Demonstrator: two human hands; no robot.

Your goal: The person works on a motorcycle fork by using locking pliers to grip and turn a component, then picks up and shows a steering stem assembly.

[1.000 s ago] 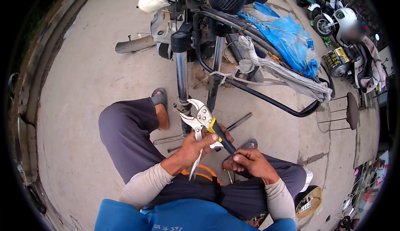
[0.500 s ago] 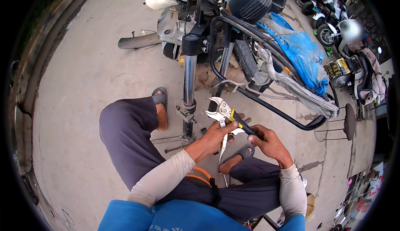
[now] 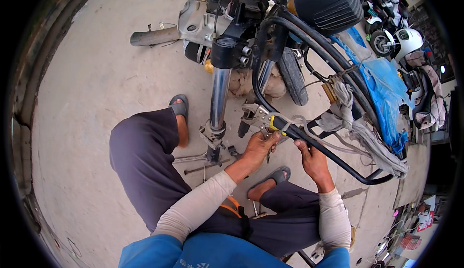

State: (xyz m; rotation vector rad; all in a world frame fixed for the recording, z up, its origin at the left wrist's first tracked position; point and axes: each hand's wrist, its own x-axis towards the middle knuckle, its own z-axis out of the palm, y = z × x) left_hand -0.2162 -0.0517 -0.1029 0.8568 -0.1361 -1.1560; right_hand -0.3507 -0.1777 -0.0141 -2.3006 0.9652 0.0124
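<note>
Head view: 2 bare hands, L hand (image 3: 258, 148) & R hand (image 3: 315, 162), out in front of the knees, nr a motorbike's front end.
Locking pliers: silver head w/ blk/yellow grip (image 3: 274, 122); up off the ground btw the fork legs & R hand, head toward upper L. Jaws overlap the R fork leg (image 3: 265, 77) low down in view; can't tell if touching or apart, nor how wide they stand.
L hand: closed round the pliers' mid-body, thumb on top. Good spot for aiming the head; best kept firm so it doesn't roll.
R hand: thumb & fingers curled by the handle's far end; pinching it or just resting there, can't tell (blk handle on blk tube). If there's an adj. screw there, small turns w/ fingertips, prob. best.
L fork leg: chrome tube (image 3: 220, 94), upright, just left of the pliers; polished, so teeth should stay off it, IMO.
Tube guard: blk bent bar (image 3: 256, 67), runs v. close behind the pliers; knuckles could get caught if the handle slips, so pull slow & leave clearance.
Ground: wrench (image 3: 189, 159) & thin rod (image 3: 203, 167) lie nr the L leg's foot; mind them underfoot.
Grey cloth: tied on the guard (image 3: 369, 147), R of R hand; loose ends best kept out of the jaws.
</note>
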